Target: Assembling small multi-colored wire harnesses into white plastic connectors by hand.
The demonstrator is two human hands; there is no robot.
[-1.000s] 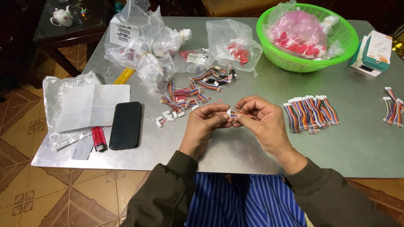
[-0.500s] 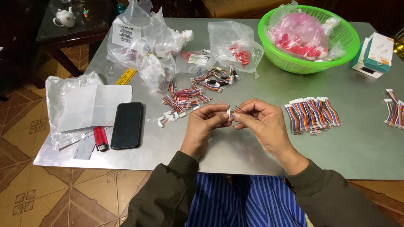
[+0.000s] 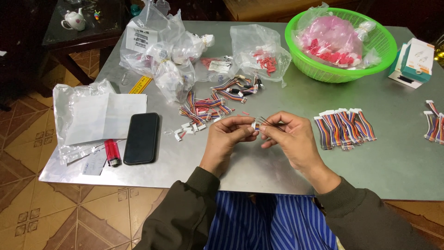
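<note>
While both hands hover just above the tabletop (image 3: 277,171), the left hand (image 3: 226,139) pinches a small white connector (image 3: 255,125) between thumb and fingertips, and the right hand (image 3: 291,136) pinches thin wires (image 3: 268,121) whose ends meet that connector — so the step in hand looks like seating wires into the plug. Next, the move likely calls for a steady left grip and a fine, straight push from the right. Loose cables (image 3: 208,109) lie just beyond the hands; sorted cables (image 3: 344,127) lie to the right, near a green basket (image 3: 384,55).
</note>
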